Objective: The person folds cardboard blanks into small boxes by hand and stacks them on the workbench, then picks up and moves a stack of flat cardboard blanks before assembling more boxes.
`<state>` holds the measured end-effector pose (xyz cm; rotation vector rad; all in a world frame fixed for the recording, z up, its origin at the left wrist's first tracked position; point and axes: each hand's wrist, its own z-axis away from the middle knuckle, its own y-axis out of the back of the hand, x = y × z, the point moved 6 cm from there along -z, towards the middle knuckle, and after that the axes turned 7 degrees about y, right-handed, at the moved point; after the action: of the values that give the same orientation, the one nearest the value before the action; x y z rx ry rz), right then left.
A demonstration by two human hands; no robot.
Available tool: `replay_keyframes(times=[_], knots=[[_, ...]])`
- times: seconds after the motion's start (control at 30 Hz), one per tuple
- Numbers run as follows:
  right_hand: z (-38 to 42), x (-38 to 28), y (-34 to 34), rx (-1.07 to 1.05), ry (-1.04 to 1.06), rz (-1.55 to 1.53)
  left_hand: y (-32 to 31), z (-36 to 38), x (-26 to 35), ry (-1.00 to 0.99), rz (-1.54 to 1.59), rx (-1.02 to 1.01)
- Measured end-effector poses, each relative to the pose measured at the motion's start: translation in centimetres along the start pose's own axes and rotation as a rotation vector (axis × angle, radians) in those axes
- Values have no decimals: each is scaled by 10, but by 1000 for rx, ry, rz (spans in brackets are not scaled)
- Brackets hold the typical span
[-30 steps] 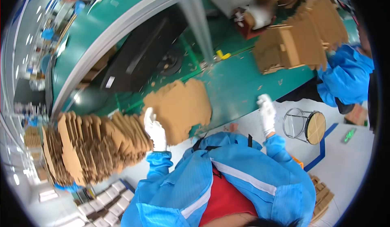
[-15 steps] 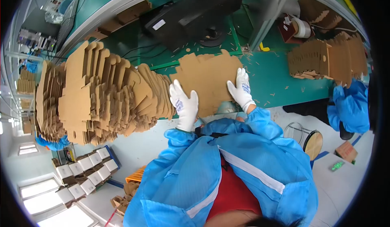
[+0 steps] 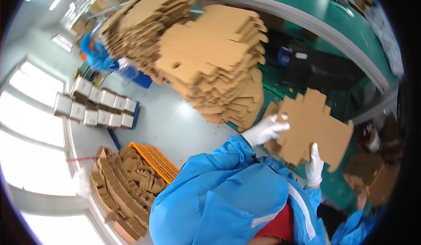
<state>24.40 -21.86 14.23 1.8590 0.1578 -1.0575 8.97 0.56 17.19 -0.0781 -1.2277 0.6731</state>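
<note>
A flat die-cut cardboard sheet [image 3: 311,126] is tilted up off the green table, between my two white-gloved hands. My left hand [image 3: 267,131] grips its left edge, fingers closed near a round hole. At the lower edge, my right hand [image 3: 314,164] holds the sheet, its thumb or finger on the near face and the rest hidden. Part of another cardboard piece [image 3: 272,146] shows behind the sheet. To the left of my hands rises a tall stack of flat cardboard sheets [image 3: 206,47], its lower layers fanned out.
A black monitor [image 3: 324,69] stands beyond the sheet. Another cardboard stack [image 3: 144,21] is at the upper left. An orange crate [image 3: 155,161] and cardboard scraps lie lower left. A co-worker's blue sleeve [image 3: 353,225] shows lower right, near a cardboard box [image 3: 368,175].
The view has swung left. The cardboard sheet, flat on the table between my open hands before, is now lifted and tilted, with both my hands closed on it.
</note>
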Motion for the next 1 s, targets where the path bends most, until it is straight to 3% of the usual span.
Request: replay_keyframes(times=[0.03,0.07,0.1,0.13,0.17,0.2,0.23,0.3,0.37,0.4,0.43,0.5,0.53,0.57,0.63,0.67,0.73,0.77,0.8,0.83,0.87,0.93,1.0], knots=[[1,-41,6,201,342,68,-7,4,-2,-18,-53,-58],[-13,-56,4,225,-30,-433,-16,7,2,92,73,-53],[-20,-62,-4,177,-91,-336,-6,-8,-19,116,-63,81],[-25,-70,-18,232,-120,-179,3,-20,-26,-66,-804,385],[-34,-114,-19,297,320,55,-16,-20,-42,-40,-1053,355],[-32,-108,-39,154,369,113,-30,-17,-53,-6,-1301,324],[-34,-113,-50,48,330,259,-23,-20,-64,-22,-1297,349],[-37,-113,-47,-25,345,236,-29,-31,-86,-277,-951,-148],[-41,-130,-18,134,354,-116,-36,-8,-21,135,-687,9],[-44,-51,-22,52,11,-170,-30,-12,-9,-60,-585,126],[-37,-43,-18,-109,-62,-664,-26,-8,10,-166,-408,225],[-28,-84,-9,-114,78,-468,-20,-19,28,-371,-213,332],[-23,-84,-15,33,97,-277,-31,-8,41,-293,-125,247],[-18,-85,-15,47,50,-109,-37,3,51,-340,-115,234],[-10,-119,-11,-272,-217,-244,-33,4,53,-345,-238,234],[-10,-117,-11,-491,90,-236,-33,4,53,-334,-366,233],[-7,-160,3,-654,-81,-863,-28,3,51,-252,-442,248],[-14,-177,13,-754,-63,-935,-26,-8,41,-247,-368,186],[-14,-110,22,-629,-76,-788,-26,-13,34,-240,-293,123],[-30,-99,21,-492,44,-704,-34,-8,36,-286,-299,77],[-33,-98,15,-489,44,-708,-42,-4,37,-333,-305,31],[-38,-99,10,-350,86,-605,-47,-8,25,-242,-195,8],[-41,-105,8,-205,133,-502,-48,-1,33,-398,-89,50]])
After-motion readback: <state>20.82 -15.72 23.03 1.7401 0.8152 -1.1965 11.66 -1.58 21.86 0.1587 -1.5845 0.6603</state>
